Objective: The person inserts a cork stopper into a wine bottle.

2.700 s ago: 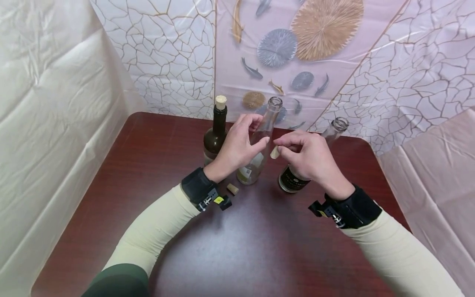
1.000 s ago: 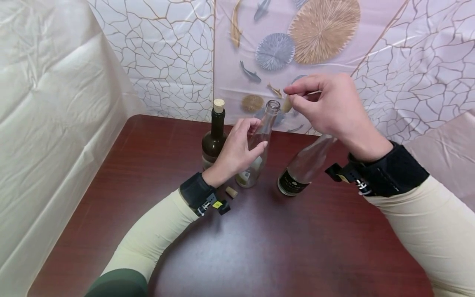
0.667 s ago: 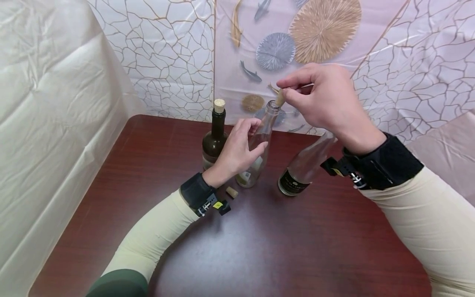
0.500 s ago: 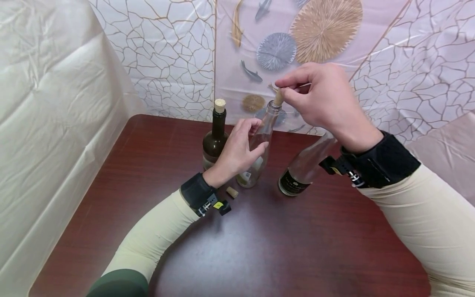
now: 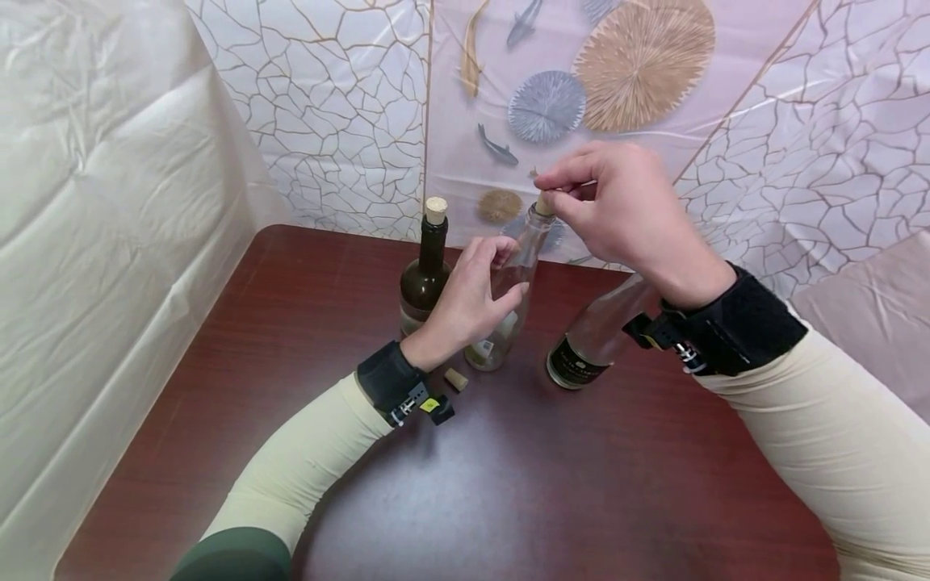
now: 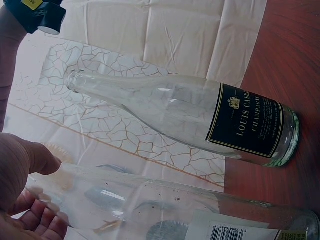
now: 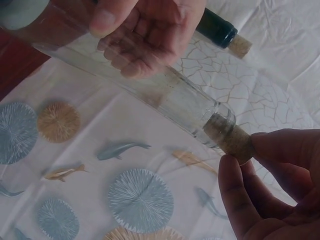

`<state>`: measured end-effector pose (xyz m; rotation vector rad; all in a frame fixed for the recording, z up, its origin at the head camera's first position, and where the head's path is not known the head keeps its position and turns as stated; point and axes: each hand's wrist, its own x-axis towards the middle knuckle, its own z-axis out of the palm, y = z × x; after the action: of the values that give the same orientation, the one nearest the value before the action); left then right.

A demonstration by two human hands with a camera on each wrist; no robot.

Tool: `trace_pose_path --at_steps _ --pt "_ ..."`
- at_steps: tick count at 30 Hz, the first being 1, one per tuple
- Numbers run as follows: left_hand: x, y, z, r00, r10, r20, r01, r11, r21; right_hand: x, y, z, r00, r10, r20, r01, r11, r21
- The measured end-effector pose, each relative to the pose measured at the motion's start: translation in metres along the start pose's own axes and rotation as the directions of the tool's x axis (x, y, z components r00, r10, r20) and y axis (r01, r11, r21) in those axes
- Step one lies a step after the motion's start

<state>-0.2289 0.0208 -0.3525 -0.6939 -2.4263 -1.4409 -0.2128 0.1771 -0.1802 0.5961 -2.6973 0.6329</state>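
Note:
A clear glass bottle [image 5: 534, 236] stands upright on the table, and my left hand [image 5: 468, 303] holds it around its upper body, thumb on the near side. Above, the thumb and fingers of my right hand [image 5: 628, 214] pinch a cork [image 5: 543, 204] at the bottle's mouth. In the right wrist view the narrow end of this cork [image 7: 237, 142] sits inside the glass neck, while its outer part sticks out between the fingertips. A second cork [image 5: 456, 379] lies on the table near the bottle's base.
Left of the held bottle stands a dark bottle [image 5: 424, 282] with a cork [image 5: 436, 211] in its top. To the right is another clear bottle with a black champagne label [image 5: 574, 365], its neck hidden by my right hand. Patterned sheets [image 5: 349, 105] hang behind the table [image 5: 450, 484].
My right hand has risen from low beside the held bottle, carried the cork to the mouth and lowered it so the end enters the neck. The left hand has kept its hold.

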Motion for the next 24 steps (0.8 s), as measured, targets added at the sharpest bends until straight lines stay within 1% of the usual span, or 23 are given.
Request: trace_pose_path --at_steps 9,17,24 --pt "0.0 -0.001 0.001 1.0 -0.005 0.0 0.005 1.0 0.004 -0.003 0.001 0.004 0.998 -0.049 -0.026 0.047 0.998 -0.041" --pt "-0.001 0.0 0.001 1.0 -0.003 0.0 0.003 1.0 0.005 -0.008 0.005 0.009 0.993 -0.087 -0.074 0.084 0.996 -0.043" --pt "-0.001 -0.001 0.0 1.0 -0.002 -0.006 0.002 1.0 0.02 -0.007 0.006 0.012 0.99 -0.109 -0.088 0.105 0.993 -0.055"
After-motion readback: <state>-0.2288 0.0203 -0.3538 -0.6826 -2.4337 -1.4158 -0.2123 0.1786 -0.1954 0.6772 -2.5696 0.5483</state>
